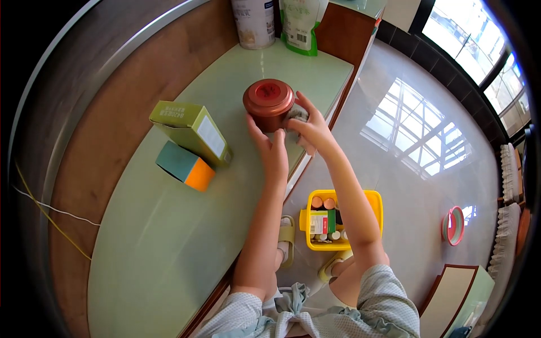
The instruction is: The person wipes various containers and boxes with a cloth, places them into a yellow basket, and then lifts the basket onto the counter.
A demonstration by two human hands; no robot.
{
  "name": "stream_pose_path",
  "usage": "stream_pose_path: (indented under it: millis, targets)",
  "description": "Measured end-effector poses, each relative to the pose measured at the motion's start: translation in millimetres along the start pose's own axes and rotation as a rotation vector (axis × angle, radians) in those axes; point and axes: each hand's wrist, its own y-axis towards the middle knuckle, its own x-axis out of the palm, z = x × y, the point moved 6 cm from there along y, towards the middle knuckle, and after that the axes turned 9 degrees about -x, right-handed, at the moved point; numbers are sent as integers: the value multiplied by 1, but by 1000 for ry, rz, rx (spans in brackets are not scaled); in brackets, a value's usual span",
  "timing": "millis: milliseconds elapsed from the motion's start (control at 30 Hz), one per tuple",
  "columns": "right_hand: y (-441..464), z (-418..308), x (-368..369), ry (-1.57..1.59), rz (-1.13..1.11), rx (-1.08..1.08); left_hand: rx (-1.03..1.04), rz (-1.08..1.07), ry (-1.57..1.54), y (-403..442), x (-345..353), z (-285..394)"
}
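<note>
A round copper-red lidded tin (pixel 269 104) stands on the pale green counter (pixel 163 236). My left hand (pixel 270 149) touches the tin's near side, its thumb and fingers spread against it. At the tin's right side, my right hand (pixel 313 127) has its fingers closed round a crumpled grey cloth (pixel 297 115), with one finger reaching toward the lid. Left of the tin stand a tall green box (pixel 197 129) and a smaller teal and orange box (pixel 185 166), close together.
At the counter's back stand a white canister (pixel 253 22) and a green-white pouch (pixel 301 25). On the floor, a yellow basket (pixel 372 211) holds bottles and a box, near my slippered feet. A pink-rimmed basin (pixel 452 226) lies farther right. A wooden panel borders the counter's left.
</note>
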Motion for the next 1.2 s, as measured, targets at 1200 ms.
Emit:
stream_pose_path:
  millis: [1200]
  targets:
    - [-173, -50, -89, 67, 261, -17, 13, -490, 136, -91, 56, 13]
